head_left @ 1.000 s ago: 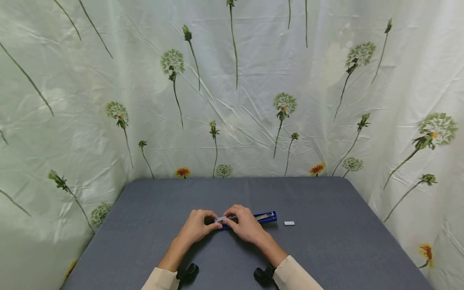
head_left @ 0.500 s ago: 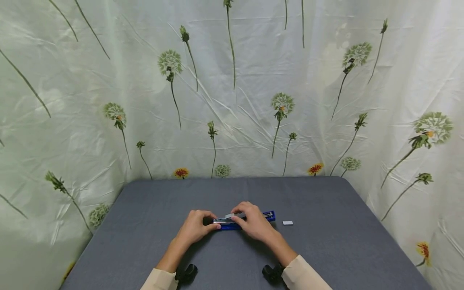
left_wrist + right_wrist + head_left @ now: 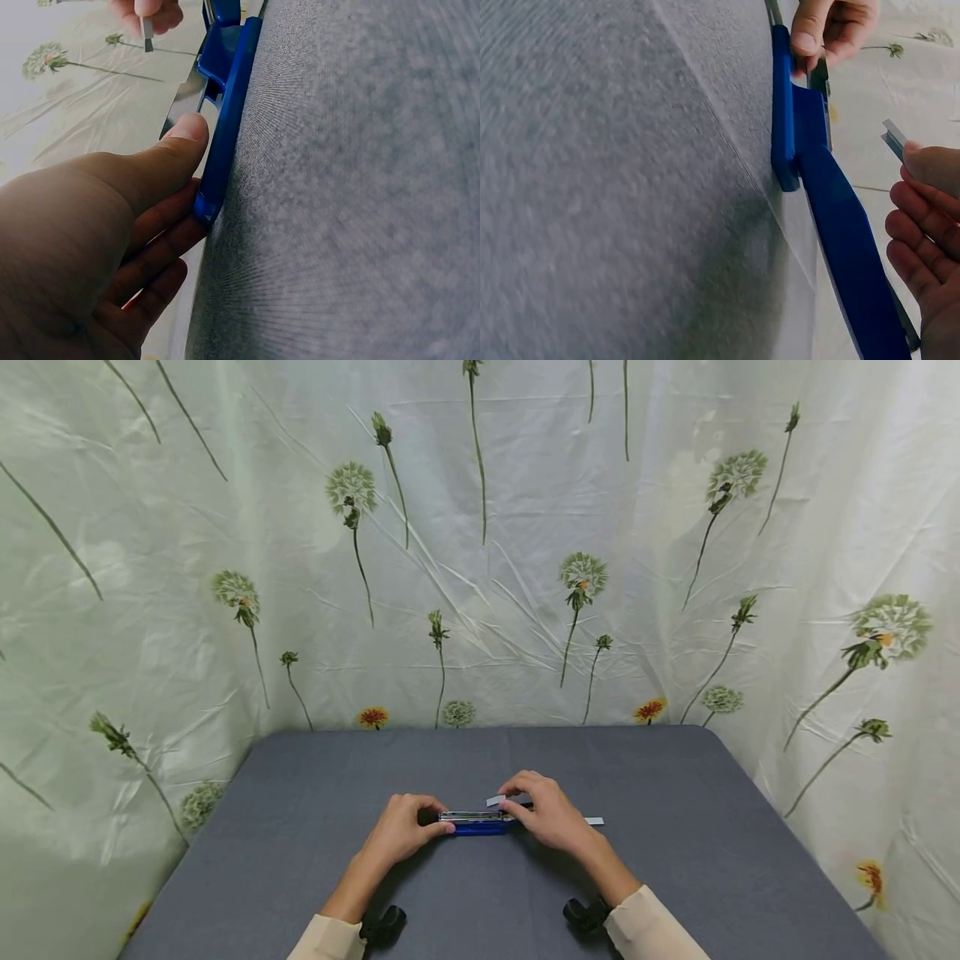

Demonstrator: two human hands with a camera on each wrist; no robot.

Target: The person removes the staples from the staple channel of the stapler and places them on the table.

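Observation:
A blue stapler [image 3: 480, 829] lies on the table with its top arm [image 3: 847, 240] swung back to the right and its metal magazine exposed. My left hand [image 3: 400, 833] grips the stapler's left end, thumb near side and fingers around the far side and beneath. Between thumb and fingers, my right hand [image 3: 551, 814] pinches a short strip of staples [image 3: 893, 140], raised clear of the magazine. In the head view the right hand covers most of the swung-back arm. On the table, partly behind the right wrist, lies a second small pale strip [image 3: 595, 821].
Grey cloth covers the table [image 3: 360, 760]. A flower-printed curtain [image 3: 510, 568] hangs along its back and sides. Dark camera mounts [image 3: 385, 927] sit at both wrists, close above the tabletop.
My right hand has moved right and slightly away along the stapler, lifting the strip of staples off the magazine. The left hand has kept its grip at the left end.

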